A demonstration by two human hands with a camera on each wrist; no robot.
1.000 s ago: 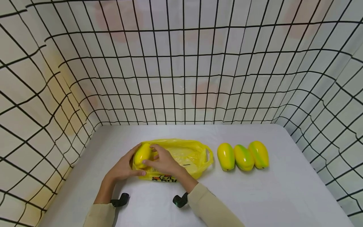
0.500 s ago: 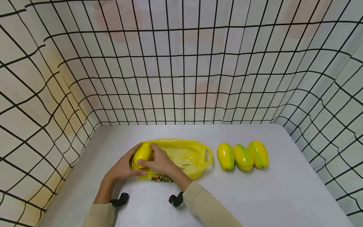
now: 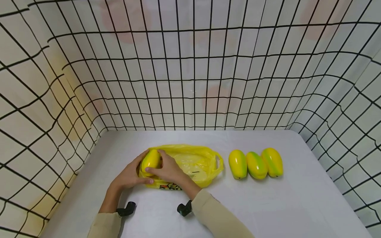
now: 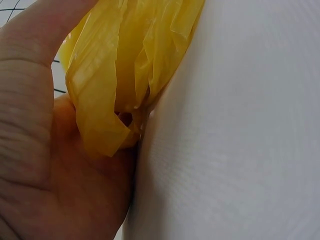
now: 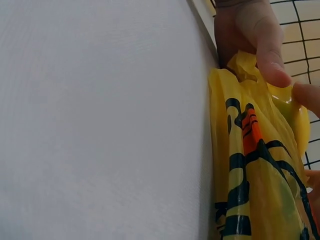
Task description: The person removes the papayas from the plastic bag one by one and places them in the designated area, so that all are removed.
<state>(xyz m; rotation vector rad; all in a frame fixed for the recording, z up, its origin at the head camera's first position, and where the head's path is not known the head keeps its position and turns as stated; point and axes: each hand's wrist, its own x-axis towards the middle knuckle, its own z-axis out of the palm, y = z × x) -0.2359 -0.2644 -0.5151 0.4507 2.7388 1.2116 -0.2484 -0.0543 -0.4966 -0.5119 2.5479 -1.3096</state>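
A yellow plastic bag point(image 3: 193, 162) with dark print lies spread on the table, its mouth facing up. At its left end sits a glossy yellow fruit point(image 3: 150, 161), oblong like a mango or papaya. My right hand point(image 3: 169, 169) grips that fruit from the right, thumb in front and fingers behind, partly hidden. My left hand point(image 3: 129, 172) curls round the bag's left end, with the thumb point(image 5: 275, 75) on the near side. In the left wrist view, crumpled bag plastic point(image 4: 107, 80) lies against the left palm point(image 4: 90, 195).
Three yellow-green fruits, a left one point(image 3: 237, 164), a middle one point(image 3: 256, 165) and a right one point(image 3: 272, 162), stand in a row right of the bag. White cloth covers the table point(image 3: 282, 211). Black wire mesh point(image 3: 193, 79) encloses the back and sides.
My right hand has shifted left, and its thumb has come further across the fruit in the bag. The left hand, the bag and the row of fruits look almost unchanged.
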